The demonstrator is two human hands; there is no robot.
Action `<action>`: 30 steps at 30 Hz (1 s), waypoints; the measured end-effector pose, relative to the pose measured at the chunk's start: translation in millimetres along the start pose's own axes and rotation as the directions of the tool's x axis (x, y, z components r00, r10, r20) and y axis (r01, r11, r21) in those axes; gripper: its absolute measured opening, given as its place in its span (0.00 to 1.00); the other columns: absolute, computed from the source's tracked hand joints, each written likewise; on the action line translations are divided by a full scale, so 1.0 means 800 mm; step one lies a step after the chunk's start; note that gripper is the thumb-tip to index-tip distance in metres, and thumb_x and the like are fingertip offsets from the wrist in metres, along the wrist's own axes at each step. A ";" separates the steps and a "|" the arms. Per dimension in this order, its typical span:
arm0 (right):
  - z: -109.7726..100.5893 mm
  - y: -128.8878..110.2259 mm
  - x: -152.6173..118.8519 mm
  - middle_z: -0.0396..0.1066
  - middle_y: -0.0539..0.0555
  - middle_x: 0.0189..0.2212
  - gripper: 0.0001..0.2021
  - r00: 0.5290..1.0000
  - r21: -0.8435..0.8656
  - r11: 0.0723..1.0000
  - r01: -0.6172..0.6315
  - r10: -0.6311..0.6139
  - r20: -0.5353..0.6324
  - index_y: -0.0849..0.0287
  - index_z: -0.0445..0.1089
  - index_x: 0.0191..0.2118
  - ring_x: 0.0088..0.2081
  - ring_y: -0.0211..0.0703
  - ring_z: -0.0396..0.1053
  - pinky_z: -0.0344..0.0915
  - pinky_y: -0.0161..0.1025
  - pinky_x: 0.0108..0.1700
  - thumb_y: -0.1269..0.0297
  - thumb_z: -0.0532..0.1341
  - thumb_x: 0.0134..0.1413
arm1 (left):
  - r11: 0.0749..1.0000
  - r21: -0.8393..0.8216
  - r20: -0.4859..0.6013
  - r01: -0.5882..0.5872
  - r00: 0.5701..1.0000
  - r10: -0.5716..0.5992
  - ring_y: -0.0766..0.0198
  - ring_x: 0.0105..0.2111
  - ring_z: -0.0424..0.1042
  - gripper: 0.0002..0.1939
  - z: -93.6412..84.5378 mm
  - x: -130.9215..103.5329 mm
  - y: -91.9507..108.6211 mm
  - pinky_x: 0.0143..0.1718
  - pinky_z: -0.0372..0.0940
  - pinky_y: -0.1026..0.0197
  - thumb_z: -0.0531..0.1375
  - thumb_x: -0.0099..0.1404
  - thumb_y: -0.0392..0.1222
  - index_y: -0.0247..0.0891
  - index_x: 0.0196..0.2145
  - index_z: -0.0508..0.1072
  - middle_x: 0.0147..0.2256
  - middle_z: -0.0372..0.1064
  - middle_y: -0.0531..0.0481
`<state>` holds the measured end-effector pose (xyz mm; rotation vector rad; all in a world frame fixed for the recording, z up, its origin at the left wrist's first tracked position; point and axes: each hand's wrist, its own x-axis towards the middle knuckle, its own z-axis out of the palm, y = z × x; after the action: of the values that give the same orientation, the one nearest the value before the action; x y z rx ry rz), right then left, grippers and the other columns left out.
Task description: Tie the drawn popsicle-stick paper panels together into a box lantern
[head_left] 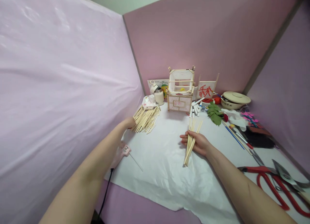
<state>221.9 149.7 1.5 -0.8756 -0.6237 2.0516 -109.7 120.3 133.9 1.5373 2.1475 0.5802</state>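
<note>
My right hand [196, 141] is closed around a small bundle of thin wooden sticks [191, 146], held slantwise over the white sheet [160, 165]. At the left, my left hand [129, 123] reaches to the edge of a large pile of similar wooden sticks [146, 120]. Its fingers are mostly hidden, so I cannot make out whether they grip any. Below that forearm lies a pink glue gun [124, 151] with a glue stick poking out and a black cord. A small framework of sticks with white panels [180, 90] stands upright at the back.
A jar [159, 96] stands behind the pile. Toward the right are white markers [196, 108], green leaves [214, 113], a lidded oval container [234, 100], brushes [234, 136] and red-handled shears [273, 182]. Pink partition walls [205, 39] enclose the table.
</note>
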 end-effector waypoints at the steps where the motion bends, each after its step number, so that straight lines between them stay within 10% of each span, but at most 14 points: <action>1: 0.001 0.000 0.000 0.77 0.59 0.32 0.09 1.000 -0.004 1.000 -0.005 0.005 0.001 0.60 0.66 0.29 0.27 0.41 0.75 0.74 0.42 0.36 0.69 0.54 0.61 | 1.000 -0.004 0.044 0.014 0.999 -0.014 0.72 0.21 0.60 0.10 0.003 0.015 0.006 0.25 0.55 0.70 0.58 0.59 0.31 0.30 0.21 0.64 0.16 0.57 0.55; 7: 0.026 -0.015 -0.019 0.76 0.59 0.36 0.07 0.982 -0.021 0.984 0.174 -0.172 0.078 0.61 0.69 0.31 0.31 0.39 0.73 0.71 0.37 0.36 0.65 0.58 0.59 | 0.810 -0.573 0.240 -0.124 0.920 0.310 0.69 0.27 0.66 0.07 0.103 -0.021 0.041 0.32 0.65 0.65 0.60 0.56 0.41 0.36 0.30 0.66 0.27 0.63 0.55; 11: 0.041 -0.027 -0.033 0.73 0.51 0.31 0.11 0.836 -0.100 0.830 0.549 -0.544 0.076 0.59 0.72 0.35 0.25 0.33 0.65 0.62 0.30 0.25 0.56 0.65 0.52 | 0.675 -0.686 0.094 -0.270 0.888 0.450 0.66 0.29 0.68 0.07 0.205 -0.077 0.087 0.34 0.66 0.62 0.58 0.59 0.43 0.36 0.33 0.68 0.29 0.66 0.52; 14: 0.032 -0.031 -0.029 0.71 0.48 0.28 0.17 0.827 -0.143 0.816 0.560 -0.562 0.036 0.58 0.72 0.39 0.23 0.31 0.62 0.61 0.30 0.24 0.52 0.68 0.46 | 0.675 -0.637 -0.015 -0.372 0.882 0.471 0.65 0.32 0.68 0.06 0.250 -0.093 0.107 0.35 0.65 0.63 0.56 0.61 0.40 0.36 0.33 0.69 0.32 0.69 0.50; 30: 0.028 -0.044 -0.052 0.75 0.57 0.41 0.15 0.855 -0.343 0.810 0.475 -0.333 0.398 0.57 0.71 0.44 0.41 0.46 0.74 0.69 0.47 0.47 0.56 0.65 0.53 | 0.638 -0.637 -0.054 -0.432 0.851 0.522 0.63 0.35 0.71 0.10 0.268 -0.076 0.094 0.38 0.66 0.61 0.57 0.60 0.34 0.35 0.40 0.72 0.38 0.73 0.47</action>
<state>240.2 132.1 54.9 -0.5695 -1.3680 1.6829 87.9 102.4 7.1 1.6559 1.1978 1.1938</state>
